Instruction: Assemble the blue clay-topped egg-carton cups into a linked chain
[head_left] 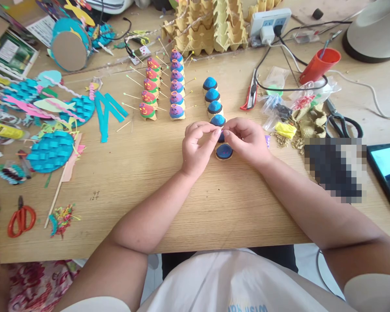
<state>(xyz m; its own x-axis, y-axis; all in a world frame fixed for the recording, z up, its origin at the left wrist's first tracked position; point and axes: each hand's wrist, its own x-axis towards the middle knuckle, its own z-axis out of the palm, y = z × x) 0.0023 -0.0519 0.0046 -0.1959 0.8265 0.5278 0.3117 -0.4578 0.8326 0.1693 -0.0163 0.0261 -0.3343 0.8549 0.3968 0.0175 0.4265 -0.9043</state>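
My left hand (199,143) and my right hand (247,139) meet fingertip to fingertip, both pinched closed. Whatever lies between the fingertips is too small to make out. Below and behind them runs a row of egg-carton cups topped with blue clay (211,82). The nearest blue cup (224,151) carries small pinkish marks on its front, and my fingers partly cover the cup behind it. Left of this row stand a purple-and-blue egg-carton caterpillar (177,112) and a red-and-green one (147,111), both stuck with ball-headed pins.
Blue woven paper pieces (50,151) and blue strips (104,117) lie left, above orange scissors (21,220). To the right are a utility knife (251,93), yellow clay (285,129), black scissors (341,123), a red cup (321,65) and a phone (388,173). Another person's arm shows at far left.
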